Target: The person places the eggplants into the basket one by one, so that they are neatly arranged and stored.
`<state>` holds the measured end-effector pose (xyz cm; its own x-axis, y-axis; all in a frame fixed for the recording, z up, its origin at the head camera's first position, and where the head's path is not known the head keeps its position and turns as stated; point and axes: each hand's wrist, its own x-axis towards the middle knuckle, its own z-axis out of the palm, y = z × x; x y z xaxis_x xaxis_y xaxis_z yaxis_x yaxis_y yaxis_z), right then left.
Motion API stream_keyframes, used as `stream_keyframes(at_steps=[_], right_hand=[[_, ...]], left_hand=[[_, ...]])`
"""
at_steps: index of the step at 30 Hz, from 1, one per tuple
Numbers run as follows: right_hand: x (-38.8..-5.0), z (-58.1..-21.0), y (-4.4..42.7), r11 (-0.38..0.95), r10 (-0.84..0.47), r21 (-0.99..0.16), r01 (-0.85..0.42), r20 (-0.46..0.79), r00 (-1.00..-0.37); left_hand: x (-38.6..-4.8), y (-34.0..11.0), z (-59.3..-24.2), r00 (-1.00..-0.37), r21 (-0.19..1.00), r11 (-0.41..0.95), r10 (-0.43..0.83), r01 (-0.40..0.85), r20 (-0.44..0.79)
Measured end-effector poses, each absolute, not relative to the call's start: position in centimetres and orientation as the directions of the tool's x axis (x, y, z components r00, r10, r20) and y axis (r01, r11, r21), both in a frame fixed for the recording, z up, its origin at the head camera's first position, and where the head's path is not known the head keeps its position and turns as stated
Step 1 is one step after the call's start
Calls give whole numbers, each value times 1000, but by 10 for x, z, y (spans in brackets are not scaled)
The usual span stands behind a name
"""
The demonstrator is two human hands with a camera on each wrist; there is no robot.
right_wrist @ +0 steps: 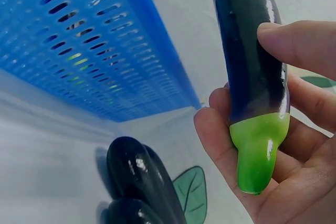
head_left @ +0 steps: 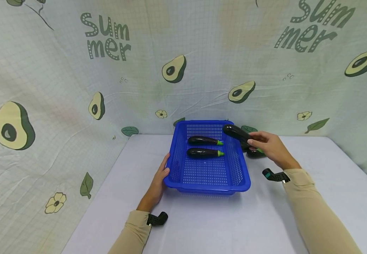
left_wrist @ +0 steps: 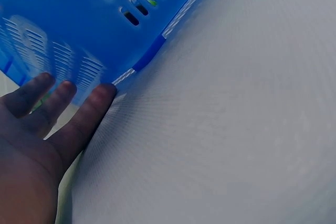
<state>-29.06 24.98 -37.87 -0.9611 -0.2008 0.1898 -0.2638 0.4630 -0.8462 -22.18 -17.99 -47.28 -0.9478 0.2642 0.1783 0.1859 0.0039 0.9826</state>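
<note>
My right hand [head_left: 270, 146] grips an eggplant [head_left: 236, 132] near its green stem end, holding it over the right rim of a blue plastic basket [head_left: 202, 187]. In the right wrist view the thumb lies along the dark, glossy body of that eggplant [right_wrist: 252, 61], with fingers curled behind it. Two more eggplants, the far one [head_left: 202, 140] and the near one [head_left: 202, 152], lie side by side in the basket, stems to the right. My left hand [head_left: 158, 180] rests against the basket's left side; in the left wrist view its fingers [left_wrist: 79, 124] look extended against the wall.
Right of the basket, partly hidden by my right hand, further eggplants [head_left: 255, 153] lie on the white table [head_left: 199, 225]. The right wrist view shows them close together [right_wrist: 139, 163]. Behind the table hangs a cloth [head_left: 202, 70] printed with avocados and lettering.
</note>
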Motion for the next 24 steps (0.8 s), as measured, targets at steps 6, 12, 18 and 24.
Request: stream_keyframes(at_steps=[6, 12, 18, 24], right_hand=[[-297, -376, 245, 453, -206, -852, -264, 189, -960], [-300, -374, 242, 444, -209, -854, -270, 194, -958], [-302, -371, 239, 432, -221, -859, -273, 193, -956], [-308, -366, 234, 409, -234, -871, -273, 189, -954]], left_hand=[[-221, -180, -472, -948, 982, 10, 264, 188, 179], [-220, -179, -471, -948, 982, 10, 265, 188, 179], [-220, -179, -471, -948, 982, 10, 262, 190, 181], [-220, -179, -473, -946, 981, 4, 265, 195, 187]])
